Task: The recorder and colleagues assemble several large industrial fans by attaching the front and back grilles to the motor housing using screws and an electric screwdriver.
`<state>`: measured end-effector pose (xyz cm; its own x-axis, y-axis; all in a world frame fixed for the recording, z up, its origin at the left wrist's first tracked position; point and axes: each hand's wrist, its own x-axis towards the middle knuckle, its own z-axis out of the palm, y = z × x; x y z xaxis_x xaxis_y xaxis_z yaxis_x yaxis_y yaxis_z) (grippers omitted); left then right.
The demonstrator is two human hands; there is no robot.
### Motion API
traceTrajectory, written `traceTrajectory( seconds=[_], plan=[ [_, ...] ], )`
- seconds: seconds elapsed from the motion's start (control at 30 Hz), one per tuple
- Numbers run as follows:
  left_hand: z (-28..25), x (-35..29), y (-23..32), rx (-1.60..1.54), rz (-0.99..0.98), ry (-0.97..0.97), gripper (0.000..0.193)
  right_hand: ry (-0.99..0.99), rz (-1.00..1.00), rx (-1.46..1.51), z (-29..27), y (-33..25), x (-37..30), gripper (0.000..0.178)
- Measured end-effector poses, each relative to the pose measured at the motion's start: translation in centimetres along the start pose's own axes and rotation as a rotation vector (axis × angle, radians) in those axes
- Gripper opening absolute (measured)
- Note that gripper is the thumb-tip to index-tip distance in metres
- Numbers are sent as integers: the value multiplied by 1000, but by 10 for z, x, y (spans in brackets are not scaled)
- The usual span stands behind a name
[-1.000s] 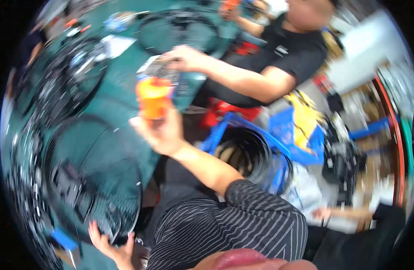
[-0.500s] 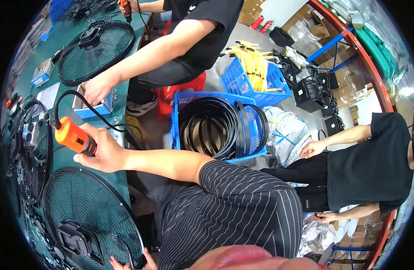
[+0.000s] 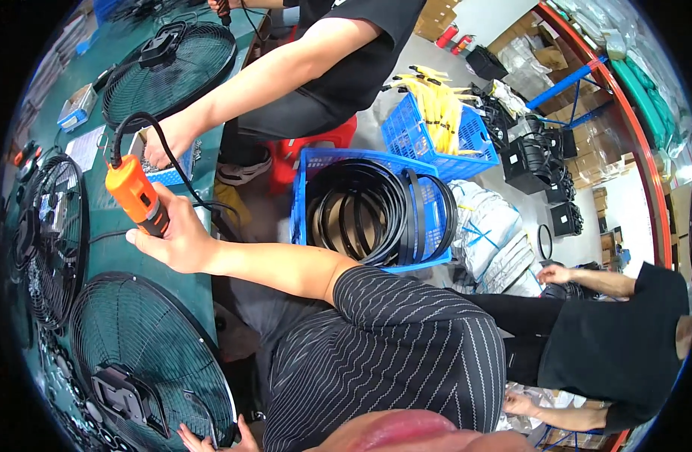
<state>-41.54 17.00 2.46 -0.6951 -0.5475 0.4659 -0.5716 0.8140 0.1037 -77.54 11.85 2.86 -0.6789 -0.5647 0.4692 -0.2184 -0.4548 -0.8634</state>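
Note:
My right hand (image 3: 184,237) is closed around the black end of an orange corded electric screwdriver (image 3: 131,188), raised above the green table. A black cable (image 3: 161,135) loops from its top; the bit is hidden. Below it in the view lies a round black wire fan guard (image 3: 146,324) with a black box-shaped mount (image 3: 120,392) at its middle. My left hand (image 3: 218,441) grips the guard's rim at the lower edge of the picture, fingers over the wire and thumb outside; the rest of this hand is cut off.
More fan guards (image 3: 173,75) lie on the green table (image 3: 192,290). A co-worker's hand (image 3: 173,139) reaches into a box of small screws (image 3: 184,166). A blue crate (image 3: 301,203) of black rings stands behind, beside another with yellow parts (image 3: 436,113). Another person (image 3: 609,339) stands at right.
The screwdriver in my right hand has shifted a little right and turned more upright. The person at right has moved lower in the picture. My left hand stays at the guard's rim.

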Motion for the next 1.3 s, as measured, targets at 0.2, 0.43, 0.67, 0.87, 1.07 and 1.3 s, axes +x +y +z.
traceTrajectory(
  seconds=[0.2,0.43,0.67,0.87,1.07,1.3],
  plan=[
    [5,-12,2,-28,-119,3,85,-27,-95,-32,1,-3,-4,33],
    [10,-11,7,62,-27,47,67,18,-88,20,-1,-2,0,27],
    [44,33,66,58,-277,90,61,-11,-13,52,-3,9,5,23],
    [62,73,98,40,-319,28,60,-14,-101,-49,-7,8,-3,28],
    [49,45,73,-73,-230,-59,93,-38,-291,-136,-3,1,-17,38],
    [-66,-35,-81,492,-542,260,39,-119,-369,-139,1,-2,-21,50]
  ],
)
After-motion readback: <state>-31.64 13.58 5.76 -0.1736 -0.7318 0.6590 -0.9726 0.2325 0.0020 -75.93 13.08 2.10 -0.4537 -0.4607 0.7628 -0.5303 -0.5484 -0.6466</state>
